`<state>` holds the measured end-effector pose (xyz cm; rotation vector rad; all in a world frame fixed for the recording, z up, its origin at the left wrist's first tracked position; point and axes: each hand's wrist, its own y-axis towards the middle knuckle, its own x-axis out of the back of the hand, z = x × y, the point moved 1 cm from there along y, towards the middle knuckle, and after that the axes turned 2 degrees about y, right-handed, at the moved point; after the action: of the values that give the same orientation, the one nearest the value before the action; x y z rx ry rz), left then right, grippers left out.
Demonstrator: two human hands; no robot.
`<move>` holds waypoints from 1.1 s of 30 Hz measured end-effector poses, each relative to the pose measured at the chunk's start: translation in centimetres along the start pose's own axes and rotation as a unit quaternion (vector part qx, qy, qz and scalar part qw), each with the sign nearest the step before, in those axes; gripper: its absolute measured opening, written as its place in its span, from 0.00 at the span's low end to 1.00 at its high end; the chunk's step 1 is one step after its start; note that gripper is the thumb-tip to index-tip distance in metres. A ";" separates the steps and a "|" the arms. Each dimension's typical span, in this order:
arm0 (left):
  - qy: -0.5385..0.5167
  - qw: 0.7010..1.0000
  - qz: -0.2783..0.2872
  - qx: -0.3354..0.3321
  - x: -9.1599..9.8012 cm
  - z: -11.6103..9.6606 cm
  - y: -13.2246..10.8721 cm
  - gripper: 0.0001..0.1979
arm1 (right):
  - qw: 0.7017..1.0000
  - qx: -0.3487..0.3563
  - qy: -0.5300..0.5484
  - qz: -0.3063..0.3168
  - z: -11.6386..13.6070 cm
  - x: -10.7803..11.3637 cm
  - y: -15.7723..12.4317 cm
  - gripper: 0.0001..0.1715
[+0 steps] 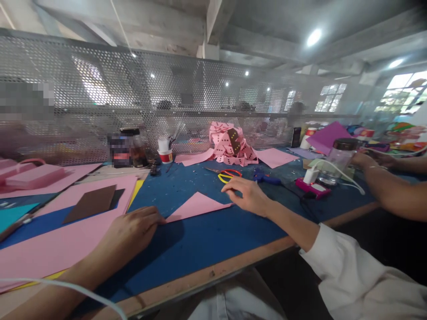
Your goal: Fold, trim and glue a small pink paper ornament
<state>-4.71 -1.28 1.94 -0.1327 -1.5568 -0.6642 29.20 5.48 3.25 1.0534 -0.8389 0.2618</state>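
Observation:
A pink triangular piece of paper lies flat on the blue table mat. My left hand rests on the mat with its fingers curled at the triangle's left corner, touching it. My right hand lies palm down with fingers stretched out at the triangle's right tip. Just beyond my right hand lie red-and-yellow scissors.
Large pink sheets with a brown card lie at the left. A heap of pink cut pieces, a paper cup and dark jars stand by the perforated metal screen. Another person's arms, a glass jar and a glue gun are at the right.

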 end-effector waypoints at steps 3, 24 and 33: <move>0.002 1.000 -0.004 -0.001 0.0 -0.1 -0.1 0.17 | 0.996 0.037 0.024 0.073 0.6 -0.5 -0.1 0.08; -0.069 0.997 0.009 -0.022 0.5 -0.2 0.8 0.13 | 0.975 0.090 -0.097 0.176 1.1 -1.2 -0.2 0.12; -0.068 0.997 0.019 -0.025 0.1 -0.2 1.0 0.13 | 0.974 0.085 -0.128 0.169 1.1 -1.9 -0.3 0.08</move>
<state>-4.09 -0.60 2.31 -0.2486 -1.6654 -0.6750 27.53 4.75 1.95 1.1151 -1.2487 0.4998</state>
